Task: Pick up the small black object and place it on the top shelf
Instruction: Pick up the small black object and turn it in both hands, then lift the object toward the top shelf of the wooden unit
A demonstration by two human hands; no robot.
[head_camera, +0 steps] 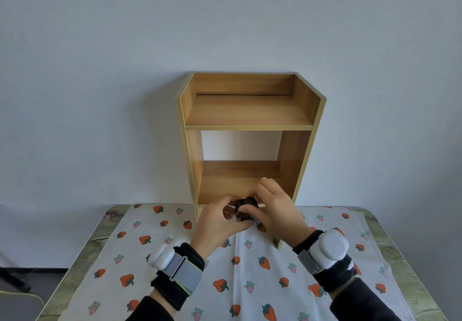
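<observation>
**Small object held low, shelf high above**

Both hands, left (220, 217) and right (273, 207), close around the small black blocky object (246, 208) just above the strawberry-print worktop (250, 283). Lifting to the empty wooden top shelf (247, 118), it may slip during a one-hand transfer.

The small black object (246, 208) is mostly hidden (only its top shows) between both hands' fingers (260, 193).

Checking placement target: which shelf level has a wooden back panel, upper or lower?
The top shelf of the wooden shelf unit. It has a wooden back panel; the lower compartment is open behind, showing the wall.
</observation>
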